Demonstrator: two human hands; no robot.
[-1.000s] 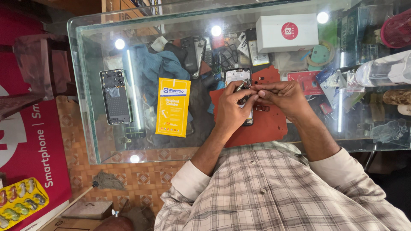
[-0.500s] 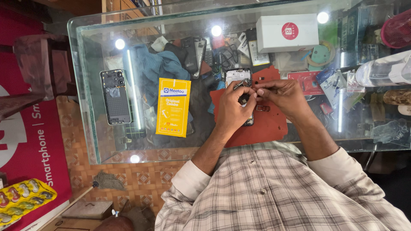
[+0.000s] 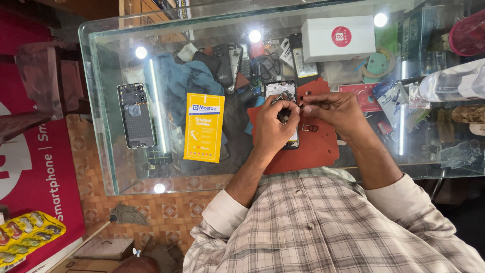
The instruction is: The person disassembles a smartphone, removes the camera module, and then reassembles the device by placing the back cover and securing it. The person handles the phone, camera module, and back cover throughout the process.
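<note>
An opened phone (image 3: 281, 96) is seen at frame centre, laid on a red work mat (image 3: 316, 146) on the glass counter (image 3: 101, 101). The left hand (image 3: 273, 129) is rested over the phone's lower part, fingers curled; a small dark tool seems pinched, but the grip can't be told for sure. The right hand (image 3: 336, 108), just right of it, is closed w/ fingertips pinched together near the phone's top edge; whatever is pinched is too small to tell. A yellow packet (image 3: 203, 126) is laid left of centre, a phone back shell (image 3: 135, 115) further left, a white box (image 3: 337, 38) at upper right.
</note>
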